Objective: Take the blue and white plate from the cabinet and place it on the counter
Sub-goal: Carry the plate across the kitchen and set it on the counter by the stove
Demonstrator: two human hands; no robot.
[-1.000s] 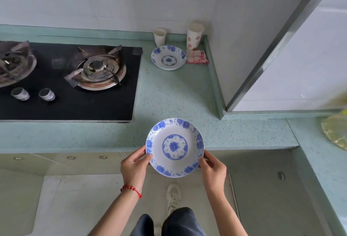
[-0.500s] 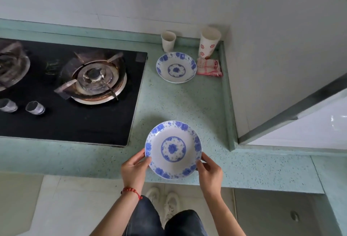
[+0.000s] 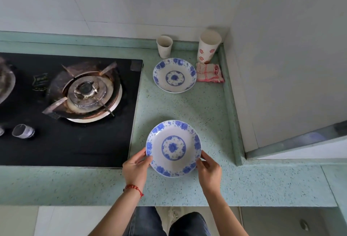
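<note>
A blue and white plate with a flower ring in its middle is over the speckled green counter, right of the stove. My left hand grips its left rim and my right hand grips its right rim. Whether the plate rests on the counter or hovers just above it, I cannot tell. A second, matching blue and white plate lies farther back on the counter.
A black gas stove fills the left side, its edge close to the held plate. Two paper cups and a folded red-checked cloth stand in the back corner. A white wall panel bounds the counter on the right.
Both hands have carried the plate forward from beyond the counter's front edge to over the counter surface. The view has tilted down toward the counter.
</note>
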